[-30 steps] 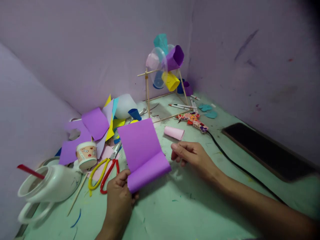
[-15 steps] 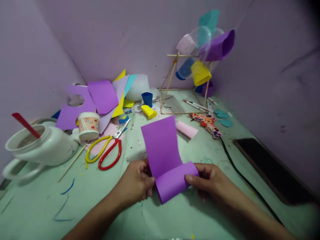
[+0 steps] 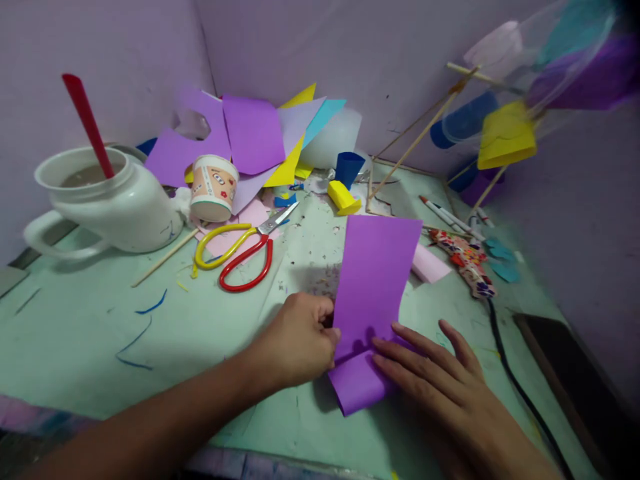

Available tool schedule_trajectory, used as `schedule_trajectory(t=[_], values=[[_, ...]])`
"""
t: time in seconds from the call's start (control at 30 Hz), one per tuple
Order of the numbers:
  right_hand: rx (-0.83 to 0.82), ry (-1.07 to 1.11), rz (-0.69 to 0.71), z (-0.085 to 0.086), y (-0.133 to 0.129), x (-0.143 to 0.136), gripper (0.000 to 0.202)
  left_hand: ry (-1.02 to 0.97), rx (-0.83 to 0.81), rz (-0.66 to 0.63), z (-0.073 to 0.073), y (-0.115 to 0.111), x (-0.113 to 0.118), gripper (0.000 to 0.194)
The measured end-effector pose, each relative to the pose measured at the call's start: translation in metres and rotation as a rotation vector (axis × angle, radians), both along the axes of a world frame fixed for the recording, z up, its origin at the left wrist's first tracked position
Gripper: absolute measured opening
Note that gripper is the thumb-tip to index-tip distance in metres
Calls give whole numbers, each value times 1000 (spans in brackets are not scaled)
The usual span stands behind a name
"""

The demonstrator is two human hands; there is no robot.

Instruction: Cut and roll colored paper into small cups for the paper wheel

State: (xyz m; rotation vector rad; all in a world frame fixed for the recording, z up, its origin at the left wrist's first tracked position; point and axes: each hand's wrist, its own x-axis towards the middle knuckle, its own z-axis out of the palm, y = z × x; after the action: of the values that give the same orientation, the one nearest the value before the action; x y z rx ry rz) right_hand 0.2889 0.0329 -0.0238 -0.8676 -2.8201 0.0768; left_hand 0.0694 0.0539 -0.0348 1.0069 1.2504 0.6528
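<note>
A strip of purple paper stands up in front of me, its near end curled over into a roll. The left edge of the paper is pinched between the thumb and curled fingers of my left hand, just above the roll. My right hand rests with fingers stretched out and spread on the right part of the roll; its thumb is hidden. Scissors with one yellow and one red handle lie to the left. Behind the strip's right edge lies a pink paper tube.
At left stand a white mug with a red stick and a paper cup. Paper sheets lean at the back. A stick frame with paper cups rises back right, near a glue gun, its cord and a phone.
My right hand has gone from gripping the roll's right end to lying over it with fingers spread. The strip stands more upright. The whole view has shifted, so things appear farther right.
</note>
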Motion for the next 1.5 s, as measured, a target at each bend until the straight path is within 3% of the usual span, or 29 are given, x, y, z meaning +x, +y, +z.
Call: schedule_trajectory(t=[0.17,0.27,0.8,0.97,1.1,1.23,1.5], values=[[127,24,100,-3,4,-6,32,128,103,-83,-4,0,-4,19],[146,-2,78,-3,2,-7,30,178,128,-83,-7,-1,-3,20],[-191,58,-39,-3,5,-13,28,220,189,-96,-9,-1,-2,27],[-175,76,-72,-4,13,-19,27,127,160,-137,-11,1,-4,11],[-100,142,-128,-10,16,-21,23,64,152,-205,-9,1,-9,16],[-153,150,-133,-14,18,-19,18,94,179,-221,-6,1,-10,17],[-240,199,-145,-3,22,-24,16,96,146,-198,-11,5,-8,18]])
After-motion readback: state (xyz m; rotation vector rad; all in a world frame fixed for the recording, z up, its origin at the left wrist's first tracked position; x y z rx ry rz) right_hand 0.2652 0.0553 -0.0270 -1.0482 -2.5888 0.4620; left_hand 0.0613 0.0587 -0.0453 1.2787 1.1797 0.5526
